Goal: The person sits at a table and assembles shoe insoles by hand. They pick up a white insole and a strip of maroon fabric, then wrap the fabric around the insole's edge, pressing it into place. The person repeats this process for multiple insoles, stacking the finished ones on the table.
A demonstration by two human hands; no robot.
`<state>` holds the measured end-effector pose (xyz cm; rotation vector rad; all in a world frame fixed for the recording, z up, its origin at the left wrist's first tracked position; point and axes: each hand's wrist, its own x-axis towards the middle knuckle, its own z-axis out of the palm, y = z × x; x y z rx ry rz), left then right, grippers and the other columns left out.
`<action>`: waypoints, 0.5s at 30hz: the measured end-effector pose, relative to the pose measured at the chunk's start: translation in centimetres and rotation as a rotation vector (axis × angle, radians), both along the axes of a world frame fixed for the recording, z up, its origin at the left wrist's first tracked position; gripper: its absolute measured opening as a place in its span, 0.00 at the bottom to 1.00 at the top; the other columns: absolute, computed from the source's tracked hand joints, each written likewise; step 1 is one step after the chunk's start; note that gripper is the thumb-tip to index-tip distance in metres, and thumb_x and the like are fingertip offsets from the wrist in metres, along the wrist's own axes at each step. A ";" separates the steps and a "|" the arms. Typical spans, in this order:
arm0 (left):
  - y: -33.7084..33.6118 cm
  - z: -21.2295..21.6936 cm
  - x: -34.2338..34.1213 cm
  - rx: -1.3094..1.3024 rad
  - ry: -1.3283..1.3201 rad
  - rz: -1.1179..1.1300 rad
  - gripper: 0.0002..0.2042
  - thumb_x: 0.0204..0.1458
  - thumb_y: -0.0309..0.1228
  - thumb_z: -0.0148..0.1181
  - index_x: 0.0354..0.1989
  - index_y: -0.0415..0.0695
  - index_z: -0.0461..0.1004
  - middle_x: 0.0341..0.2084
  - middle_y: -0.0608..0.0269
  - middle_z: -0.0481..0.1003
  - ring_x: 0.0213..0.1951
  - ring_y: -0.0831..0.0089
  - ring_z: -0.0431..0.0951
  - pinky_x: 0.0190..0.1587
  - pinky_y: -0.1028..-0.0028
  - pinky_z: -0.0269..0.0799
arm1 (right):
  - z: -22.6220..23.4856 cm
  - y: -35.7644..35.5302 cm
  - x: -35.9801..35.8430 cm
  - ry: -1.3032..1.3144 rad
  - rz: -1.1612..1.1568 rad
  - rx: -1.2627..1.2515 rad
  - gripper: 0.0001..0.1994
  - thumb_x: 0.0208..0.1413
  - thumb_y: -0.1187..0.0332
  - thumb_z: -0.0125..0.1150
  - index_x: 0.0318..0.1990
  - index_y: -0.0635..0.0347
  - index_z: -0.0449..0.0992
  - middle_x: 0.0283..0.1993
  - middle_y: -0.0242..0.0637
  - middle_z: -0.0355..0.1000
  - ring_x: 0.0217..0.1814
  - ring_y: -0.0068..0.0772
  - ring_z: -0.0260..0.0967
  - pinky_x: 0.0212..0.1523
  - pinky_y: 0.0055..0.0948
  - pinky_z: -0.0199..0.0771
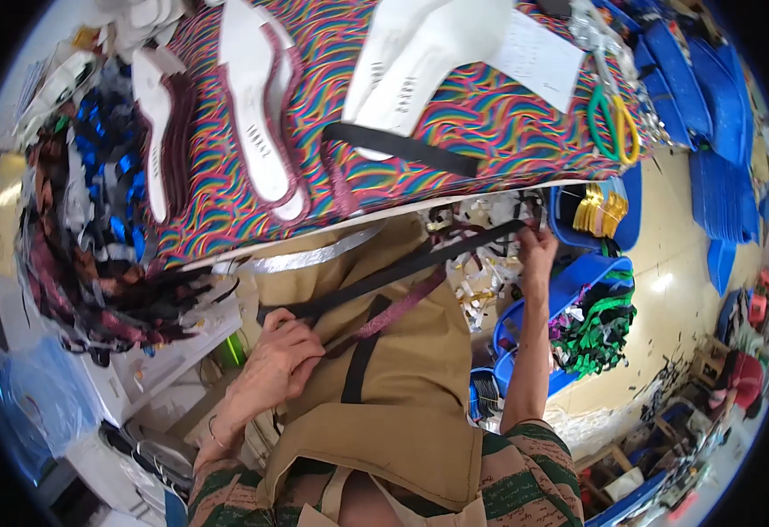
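A long black strip (402,270) is stretched slantwise above my lap, in front of the table edge. My right hand (538,248) pinches its upper right end. At the other end my left hand (283,351) is closed on the strip, fingers curled. A glittery dark pink strip (398,309) runs out beside that hand; whether the hand grips it too is hidden. Another black strip (362,364) lies on the brown apron (420,386). On the patterned table cover (314,198) lie a further black strip (402,149) and white shoe insoles (257,140), some edged in dark pink.
Green-and-yellow-handled scissors (613,127) lie at the table's right end, near a written paper (543,61). Tangled strips (94,290) hang at the left. At the right are a blue bin (565,285), green strips (600,321) and stacked blue trays (718,198). A person (740,382) is farther off.
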<state>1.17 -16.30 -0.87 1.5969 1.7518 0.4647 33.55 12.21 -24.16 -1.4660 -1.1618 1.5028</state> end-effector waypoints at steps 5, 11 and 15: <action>-3.8 0.0 0.0 -0.192 -0.030 0.127 0.09 0.42 0.21 0.66 0.35 0.39 0.78 0.29 0.55 0.78 0.35 0.54 0.77 0.40 0.61 0.72 | 0.8 0.2 1.1 -0.332 0.154 0.199 0.09 0.56 0.78 0.57 0.44 0.66 0.75 0.35 0.33 0.75 0.35 0.23 0.71 0.40 0.25 0.70; -4.4 2.5 -1.2 -0.197 -0.392 0.507 0.08 0.51 0.24 0.64 0.40 0.37 0.79 0.25 0.54 0.79 0.26 0.69 0.79 0.29 0.73 0.72 | 12.4 -7.5 -10.1 -0.158 0.738 0.133 0.16 0.51 0.79 0.63 0.49 0.61 0.77 0.48 0.39 0.75 0.49 0.35 0.72 0.45 0.27 0.71; -2.5 2.8 -2.7 -0.175 -0.543 0.492 0.07 0.53 0.24 0.64 0.39 0.37 0.79 0.22 0.62 0.78 0.22 0.79 0.73 0.25 0.76 0.69 | 20.1 -13.1 -18.5 0.261 1.236 0.048 0.14 0.51 0.72 0.66 0.46 0.62 0.78 0.49 0.39 0.75 0.49 0.33 0.73 0.45 0.29 0.73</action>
